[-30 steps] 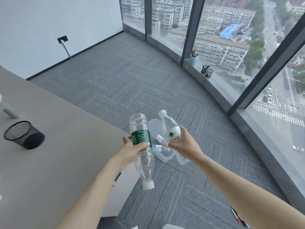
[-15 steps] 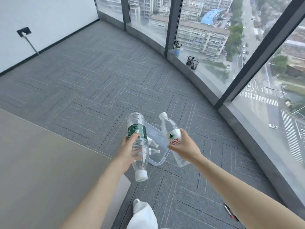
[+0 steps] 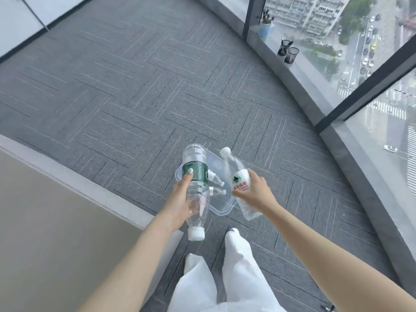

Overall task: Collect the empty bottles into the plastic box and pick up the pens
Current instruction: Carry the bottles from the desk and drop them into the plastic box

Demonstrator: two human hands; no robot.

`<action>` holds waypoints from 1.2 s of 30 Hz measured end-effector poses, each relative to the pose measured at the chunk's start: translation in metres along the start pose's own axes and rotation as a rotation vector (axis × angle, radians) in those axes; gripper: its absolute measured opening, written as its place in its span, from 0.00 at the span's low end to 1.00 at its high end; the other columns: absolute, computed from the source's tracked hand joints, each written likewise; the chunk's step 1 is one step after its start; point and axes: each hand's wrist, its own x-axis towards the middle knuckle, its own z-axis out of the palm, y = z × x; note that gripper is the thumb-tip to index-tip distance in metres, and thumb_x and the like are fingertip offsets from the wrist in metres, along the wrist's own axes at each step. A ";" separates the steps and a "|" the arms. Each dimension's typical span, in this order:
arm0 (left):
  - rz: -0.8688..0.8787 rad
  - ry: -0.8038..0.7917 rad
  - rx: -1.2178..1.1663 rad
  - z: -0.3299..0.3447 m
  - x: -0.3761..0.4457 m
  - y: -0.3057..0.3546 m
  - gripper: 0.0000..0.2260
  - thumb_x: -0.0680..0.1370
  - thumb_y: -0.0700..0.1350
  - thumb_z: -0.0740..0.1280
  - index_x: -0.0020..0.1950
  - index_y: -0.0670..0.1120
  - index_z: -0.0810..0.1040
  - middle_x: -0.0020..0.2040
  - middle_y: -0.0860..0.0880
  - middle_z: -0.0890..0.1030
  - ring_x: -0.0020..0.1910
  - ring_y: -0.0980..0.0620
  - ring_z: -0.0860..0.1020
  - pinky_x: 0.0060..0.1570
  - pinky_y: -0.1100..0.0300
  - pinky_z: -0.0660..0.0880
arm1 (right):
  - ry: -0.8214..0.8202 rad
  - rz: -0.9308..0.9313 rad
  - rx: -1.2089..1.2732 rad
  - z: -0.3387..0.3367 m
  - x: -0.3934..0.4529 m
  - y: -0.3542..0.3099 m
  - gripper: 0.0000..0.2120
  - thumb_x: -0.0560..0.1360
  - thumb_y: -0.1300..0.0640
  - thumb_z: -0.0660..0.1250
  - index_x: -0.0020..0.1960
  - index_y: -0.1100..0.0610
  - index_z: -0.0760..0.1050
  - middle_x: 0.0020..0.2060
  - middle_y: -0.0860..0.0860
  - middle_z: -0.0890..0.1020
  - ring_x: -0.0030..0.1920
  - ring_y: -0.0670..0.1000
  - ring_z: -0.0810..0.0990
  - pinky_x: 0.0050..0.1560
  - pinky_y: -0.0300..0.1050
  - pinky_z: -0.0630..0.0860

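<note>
Since earlier frame: view tipped down, desk w/ mesh cup gone from sight, white trouser legs (image 3: 225,278) now in shot, both bottles carried closer over the box.

Left hand (image 3: 180,203) wrapped round green-label bottle (image 3: 195,192) at mid-body, forefinger on the label, cap end pointing down toward the body. Right hand (image 3: 253,192) clasped round white-label bottle (image 3: 238,183), cap end up and away, base poking out below the wrist. Both bottles clear, apparently empty, held apart, one each side.

Under and between them on the carpet (image 3: 112,97): clear plastic box (image 3: 222,210), at least two small bottles (image 3: 216,185) already lying inside. Desk edge (image 3: 67,183) at left. No pens clearly seen; small dark object at bottom right edge, too small to tell.

Risks, as judgement: drop from standing height → bottles bounce off the rim or off those inside, roll across carpet. Box is shallow & light, could tip or skid if struck on its edge. Lower first, then let go.
</note>
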 end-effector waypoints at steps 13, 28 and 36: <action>0.021 0.212 -0.057 -0.002 0.102 -0.012 0.20 0.76 0.47 0.66 0.65 0.46 0.64 0.53 0.44 0.77 0.49 0.47 0.77 0.53 0.48 0.74 | -0.250 0.082 -0.133 0.021 0.149 0.004 0.33 0.71 0.46 0.70 0.70 0.54 0.60 0.46 0.50 0.75 0.42 0.51 0.78 0.48 0.50 0.79; -0.065 0.364 -0.131 0.027 0.160 -0.036 0.10 0.76 0.48 0.66 0.54 0.48 0.70 0.48 0.45 0.77 0.47 0.47 0.78 0.55 0.48 0.75 | -0.383 0.049 -0.083 0.025 0.198 0.042 0.33 0.78 0.47 0.61 0.76 0.58 0.52 0.74 0.55 0.62 0.70 0.56 0.67 0.68 0.55 0.65; -0.065 0.399 -0.002 0.042 0.182 -0.019 0.21 0.76 0.51 0.66 0.65 0.44 0.66 0.50 0.47 0.77 0.50 0.49 0.77 0.56 0.49 0.75 | -0.411 0.001 -0.090 0.017 0.199 0.053 0.27 0.78 0.50 0.61 0.74 0.57 0.58 0.71 0.54 0.67 0.66 0.54 0.72 0.66 0.54 0.70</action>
